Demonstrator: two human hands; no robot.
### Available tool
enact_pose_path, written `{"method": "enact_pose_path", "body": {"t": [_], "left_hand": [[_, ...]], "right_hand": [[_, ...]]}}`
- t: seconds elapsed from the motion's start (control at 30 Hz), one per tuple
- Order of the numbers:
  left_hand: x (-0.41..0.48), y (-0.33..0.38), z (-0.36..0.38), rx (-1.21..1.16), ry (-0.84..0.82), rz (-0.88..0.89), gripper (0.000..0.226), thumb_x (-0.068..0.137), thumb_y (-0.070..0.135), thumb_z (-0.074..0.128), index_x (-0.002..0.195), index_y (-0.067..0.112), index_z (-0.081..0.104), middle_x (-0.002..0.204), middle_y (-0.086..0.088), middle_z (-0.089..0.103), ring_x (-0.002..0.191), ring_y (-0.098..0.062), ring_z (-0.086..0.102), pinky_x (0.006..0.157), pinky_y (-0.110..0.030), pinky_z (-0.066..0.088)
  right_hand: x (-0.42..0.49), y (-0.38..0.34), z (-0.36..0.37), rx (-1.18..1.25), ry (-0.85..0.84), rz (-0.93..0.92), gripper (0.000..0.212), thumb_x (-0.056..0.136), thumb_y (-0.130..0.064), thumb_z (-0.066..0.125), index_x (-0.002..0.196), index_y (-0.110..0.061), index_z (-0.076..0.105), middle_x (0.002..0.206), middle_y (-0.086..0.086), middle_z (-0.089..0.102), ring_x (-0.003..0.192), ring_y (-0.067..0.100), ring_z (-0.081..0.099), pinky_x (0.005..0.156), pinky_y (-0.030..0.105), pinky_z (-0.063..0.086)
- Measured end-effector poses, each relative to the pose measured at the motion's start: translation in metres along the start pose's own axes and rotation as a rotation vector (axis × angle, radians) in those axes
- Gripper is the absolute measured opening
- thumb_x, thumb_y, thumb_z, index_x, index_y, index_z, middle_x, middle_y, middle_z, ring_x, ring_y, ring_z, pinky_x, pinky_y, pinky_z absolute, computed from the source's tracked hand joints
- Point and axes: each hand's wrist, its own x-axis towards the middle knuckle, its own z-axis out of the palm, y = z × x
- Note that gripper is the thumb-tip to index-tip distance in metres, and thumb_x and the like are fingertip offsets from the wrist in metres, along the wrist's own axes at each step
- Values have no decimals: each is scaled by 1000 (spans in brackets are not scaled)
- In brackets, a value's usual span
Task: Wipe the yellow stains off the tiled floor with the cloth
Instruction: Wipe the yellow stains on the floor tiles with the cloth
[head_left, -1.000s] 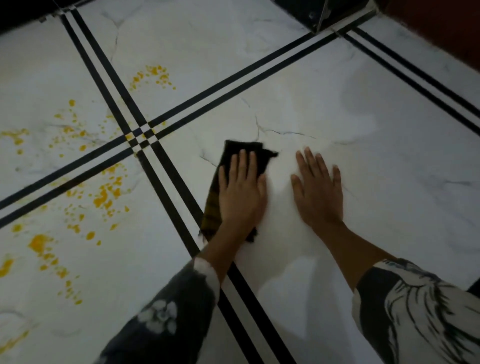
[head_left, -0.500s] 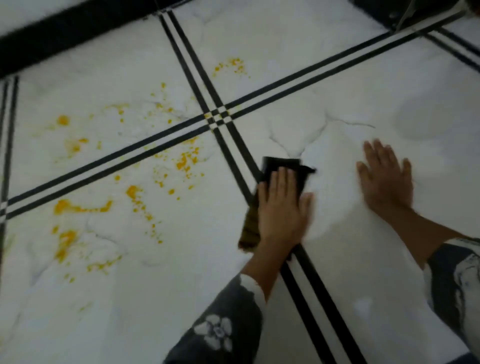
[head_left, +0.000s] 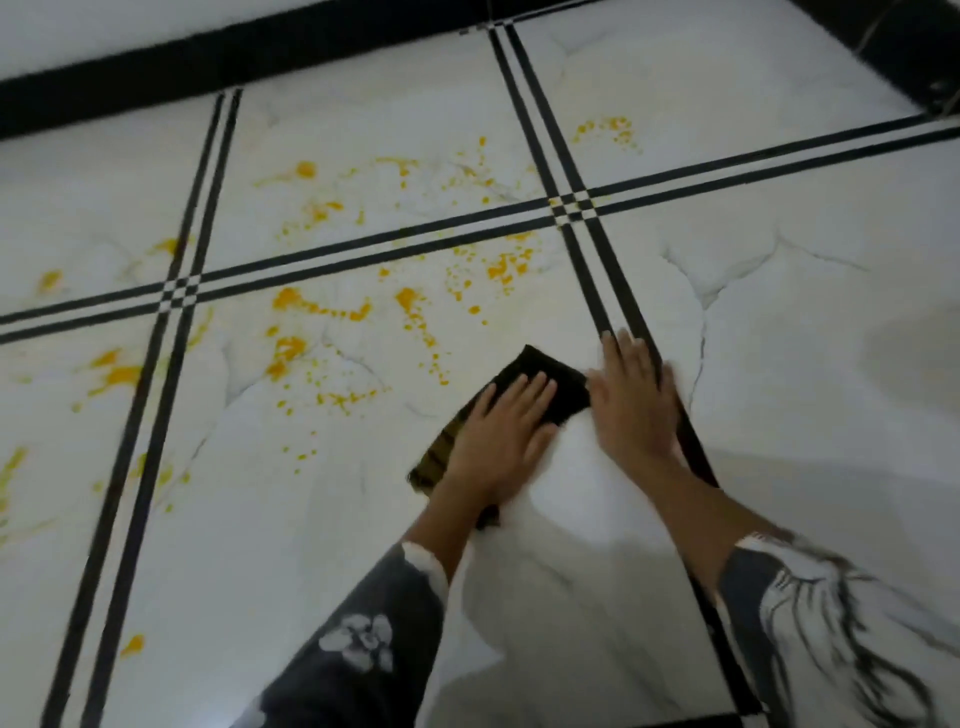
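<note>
A dark folded cloth (head_left: 545, 376) lies flat on the white marbled tile floor (head_left: 311, 545). My left hand (head_left: 501, 431) presses on it with straight fingers. Just right of it, my right hand (head_left: 631, 402) lies flat on the floor, over the double black grout lines (head_left: 613, 291), its fingers touching the cloth's right edge. Yellow stains (head_left: 405, 306) spatter the tiles to the left of the cloth and beyond it; the nearest drops are a short way past the cloth's far-left corner. More yellow spots (head_left: 608, 130) sit on the far tile.
Double black lines (head_left: 363, 249) cross the floor in a grid. A black skirting band (head_left: 208, 67) runs along the far edge, and a dark object (head_left: 924, 57) stands at the top right. My patterned sleeves (head_left: 358, 649) fill the lower frame.
The cloth and my left hand have slid left across the black lines onto the stained tile. My right hand has moved left beside the cloth. The view has shifted, showing more stains.
</note>
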Motion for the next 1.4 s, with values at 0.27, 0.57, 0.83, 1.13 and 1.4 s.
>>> {"method": "enact_pose_path", "body": {"t": [0.27, 0.57, 0.83, 1.13, 1.4], "left_hand": [[-82, -19, 13, -55, 149, -414, 69, 96, 52, 4, 145, 10, 29, 152, -5, 31, 140, -21, 31, 116, -39, 12], [-74, -30, 9, -85, 123, -581, 100, 70, 68, -30, 150, 18, 2, 159, 0, 4, 147, -16, 2, 117, -36, -3], [-74, -12, 5, -54, 4, -155, 85, 79, 68, -15, 150, 24, 0, 157, 9, -2, 146, -10, -4, 115, -31, -10], [13, -19, -7, -55, 25, -120, 61, 98, 50, 14, 151, 20, 0, 159, 3, -1, 146, -12, -4, 117, -36, -6], [64, -48, -13, -117, 51, -224, 79, 83, 61, -12, 150, 21, 0, 159, -10, -6, 146, -23, -6, 116, -41, -10]], "right_hand": [[-61, -40, 30, -34, -95, -79, 57, 92, -38, 23, 135, -10, 47, 141, 10, 48, 128, 28, 49, 104, 53, 34], [-88, -22, 23, -58, -161, -182, 87, 77, -61, -20, 149, -22, 8, 159, -3, 5, 147, 16, 6, 117, 38, -2], [-109, -11, 6, -89, -239, -89, 75, 95, -49, -7, 138, -15, 43, 143, 5, 46, 128, 25, 49, 102, 48, 37], [-53, -20, -4, -118, -219, -49, 54, 100, -42, 12, 150, -22, 9, 159, -2, 4, 146, 14, 4, 117, 42, 2], [22, -29, -20, -204, -404, 33, 62, 98, -44, 28, 150, -21, 2, 159, 2, -3, 146, 20, 6, 117, 47, 12]]}}
